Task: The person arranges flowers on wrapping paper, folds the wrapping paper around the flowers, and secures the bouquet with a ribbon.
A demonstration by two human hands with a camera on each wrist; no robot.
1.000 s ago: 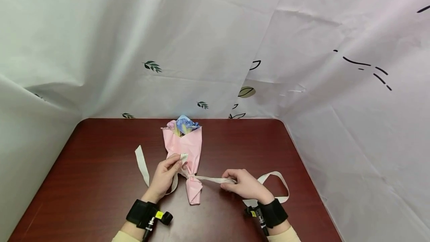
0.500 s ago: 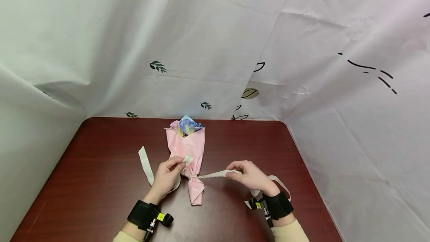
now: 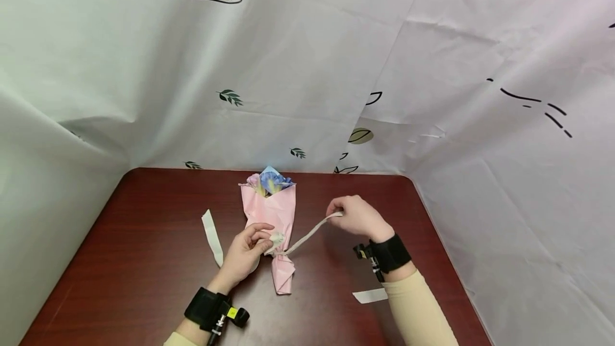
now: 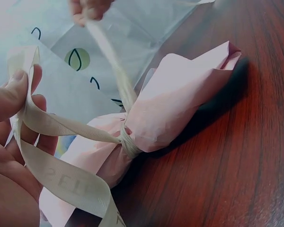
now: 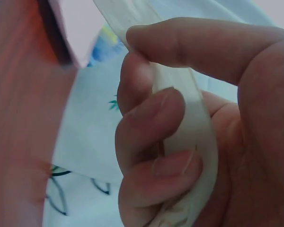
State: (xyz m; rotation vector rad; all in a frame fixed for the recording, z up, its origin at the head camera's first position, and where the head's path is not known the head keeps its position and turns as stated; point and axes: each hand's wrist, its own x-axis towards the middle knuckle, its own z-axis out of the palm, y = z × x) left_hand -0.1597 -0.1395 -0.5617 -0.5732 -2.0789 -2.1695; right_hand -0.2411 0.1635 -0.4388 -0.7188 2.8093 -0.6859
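A bouquet (image 3: 269, 210) in pink paper lies on the table, its blue and pink flowers (image 3: 274, 181) toward the back edge. Cream ribbon (image 4: 128, 144) is wound round its narrow neck, above the folded paper end. My left hand (image 3: 245, 252) pinches a folded loop of the ribbon (image 4: 23, 61) between thumb and fingers, just left of the neck. To the right and raised, my right hand (image 3: 357, 217) grips the other ribbon length (image 3: 309, 235), which runs up from the neck. In the right wrist view the ribbon (image 5: 184, 104) passes through the curled fingers.
One ribbon tail (image 3: 212, 236) lies on the dark red table (image 3: 125, 260) left of the bouquet. Another ribbon end (image 3: 370, 296) shows beside the right sleeve (image 3: 415, 303). A white printed cloth (image 3: 288, 68) hangs behind and at the sides.
My right hand has moved up and toward the back with its ribbon, which now slants upward from the neck. My left hand has shifted slightly right, still pinching its loop.
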